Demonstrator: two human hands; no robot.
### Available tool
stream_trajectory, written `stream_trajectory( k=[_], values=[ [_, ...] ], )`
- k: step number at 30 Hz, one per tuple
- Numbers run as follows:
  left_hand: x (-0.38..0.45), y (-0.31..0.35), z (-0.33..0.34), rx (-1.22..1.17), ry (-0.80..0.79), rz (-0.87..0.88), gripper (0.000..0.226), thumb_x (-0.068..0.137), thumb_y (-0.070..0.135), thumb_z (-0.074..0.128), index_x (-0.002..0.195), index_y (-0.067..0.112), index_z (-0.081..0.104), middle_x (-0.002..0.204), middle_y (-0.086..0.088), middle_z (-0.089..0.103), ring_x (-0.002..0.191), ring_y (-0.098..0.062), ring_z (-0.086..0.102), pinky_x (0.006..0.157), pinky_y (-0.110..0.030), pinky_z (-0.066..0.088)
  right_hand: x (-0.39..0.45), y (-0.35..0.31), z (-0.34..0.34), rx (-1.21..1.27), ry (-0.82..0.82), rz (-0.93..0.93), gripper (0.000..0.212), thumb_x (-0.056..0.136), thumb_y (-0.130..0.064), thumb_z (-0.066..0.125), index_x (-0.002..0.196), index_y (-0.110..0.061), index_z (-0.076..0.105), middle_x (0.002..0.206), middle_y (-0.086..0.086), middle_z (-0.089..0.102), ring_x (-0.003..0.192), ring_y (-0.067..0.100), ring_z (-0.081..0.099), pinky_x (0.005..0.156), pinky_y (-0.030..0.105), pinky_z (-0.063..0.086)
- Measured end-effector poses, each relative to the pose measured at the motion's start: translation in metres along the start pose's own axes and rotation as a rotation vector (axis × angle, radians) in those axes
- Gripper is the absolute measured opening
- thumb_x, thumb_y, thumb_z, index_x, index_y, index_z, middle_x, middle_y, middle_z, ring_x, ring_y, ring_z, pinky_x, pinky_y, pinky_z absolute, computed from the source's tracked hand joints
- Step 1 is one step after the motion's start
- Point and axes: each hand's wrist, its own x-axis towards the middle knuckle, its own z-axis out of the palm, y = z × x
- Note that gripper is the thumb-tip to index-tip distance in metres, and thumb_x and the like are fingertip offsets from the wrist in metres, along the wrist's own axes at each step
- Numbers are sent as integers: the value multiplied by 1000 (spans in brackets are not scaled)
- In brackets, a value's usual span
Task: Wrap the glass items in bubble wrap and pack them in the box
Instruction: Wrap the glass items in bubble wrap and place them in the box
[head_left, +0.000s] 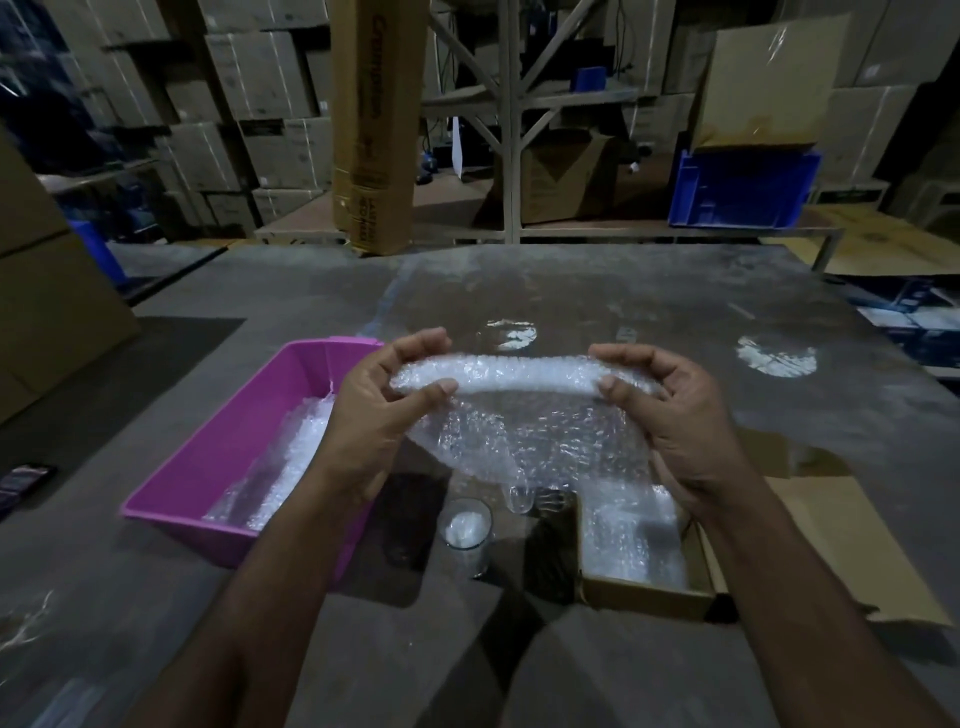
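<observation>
1. The person holds a roll of bubble wrap (498, 375) up in the air, over the middle of the grey tabletop (675, 291).
2. The left hand (387, 410) is curled round the left end of the roll, thumb in front and fingers behind.
3. The right hand (670, 410) is curled round the right end the same way.
4. A loose flap of the wrap hangs down from the roll, between the two hands.
5. I cannot tell what is inside the roll.
6. A pink tub (244, 441) sits on the left side of the tabletop, with some bubble wrap lying in it.
7. A clear glass (466, 530) stands upright near the front edge of the tabletop, just right of the tub.
8. A second small glass (521, 500) stands close behind it, partly hidden by the hanging flap.
9. A brown cardboard box (647, 592) sits to the right of the glasses, near the front edge, with bubble wrap inside it.
10. A blue crate (743, 192) rests on a shelf beyond the far edge of the tabletop.
</observation>
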Motion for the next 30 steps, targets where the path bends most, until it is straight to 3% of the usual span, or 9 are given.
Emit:
stream_trajectory(
  k=[3, 7, 12, 16, 19, 22, 25, 27, 30],
  values=[
    [4, -2, -5, 6, 0, -18, 70, 68, 11, 82, 133, 24, 61, 127, 1, 70, 95, -21, 67, 95, -35, 57, 0, 1, 2, -54, 17, 37, 47, 76, -11, 77, 121, -19, 68, 124, 3, 70, 66, 9, 50, 84, 25, 57],
    [12, -6, -14, -35, -11, -3, 42, 70, 9, 83, 110, 7, 71, 93, -11, 77, 87, -20, 72, 81, -27, 59, -2, -1, 14, 29, 103, 79, 31, 73, -13, 78, 103, -16, 71, 98, 21, 74, 83, 24, 71, 81, 39, 61],
    [19, -7, -24, -17, -73, -9, 34, 77, 13, 77, 105, 0, 65, 85, -5, 74, 76, -14, 69, 68, -24, 57, -4, 0, 32, 13, 141, 34, 21, 84, -5, 70, 103, -13, 66, 86, 7, 76, 69, 13, 70, 58, 24, 57],
    [21, -6, -33, -87, -135, -31, 20, 78, 10, 73, 97, 12, 69, 84, -2, 74, 73, -12, 69, 68, -24, 58, -3, 4, 40, 7, 166, 22, 21, 88, 7, 64, 94, -12, 70, 96, 3, 77, 80, 12, 68, 72, 21, 59],
    [26, -8, -45, -126, -206, -21, 21, 82, 11, 76, 103, 11, 73, 110, -10, 75, 101, -23, 70, 89, -30, 58, -2, 8, 46, 4, 155, 20, 18, 87, 7, 65, 94, -10, 69, 105, 1, 76, 89, 11, 69, 77, 20, 58],
    [29, -8, -53, -168, -258, -67, 41, 74, 22, 88, 109, 8, 73, 128, -13, 70, 118, -28, 66, 97, -31, 56, -3, 11, 52, 10, 172, 14, 9, 80, -9, 72, 89, -8, 70, 114, 6, 72, 104, 11, 69, 82, 20, 55],
    [31, -9, -57, -198, -228, -99, 42, 59, 41, 96, 90, 18, 79, 128, -10, 71, 115, -20, 67, 92, -29, 58, -4, 13, 56, -18, 192, 14, 18, 73, -17, 76, 86, -7, 70, 114, 8, 72, 108, 16, 67, 84, 23, 56],
    [32, -11, -59, -152, -207, -85, 29, 68, 26, 93, 90, 17, 77, 125, -7, 72, 116, -23, 67, 89, -31, 59, -4, 14, 57, -40, 181, 15, 26, 71, -14, 78, 95, -11, 72, 112, 3, 74, 103, 18, 67, 87, 26, 57],
    [32, -13, -63, -70, -229, -59, 48, 72, 5, 82, 118, 10, 69, 123, -3, 72, 119, -21, 65, 93, -33, 58, -5, 17, 57, -82, 154, 26, 36, 70, -11, 80, 104, -21, 72, 114, -2, 72, 93, 29, 57, 95, 39, 56]
  ],
)
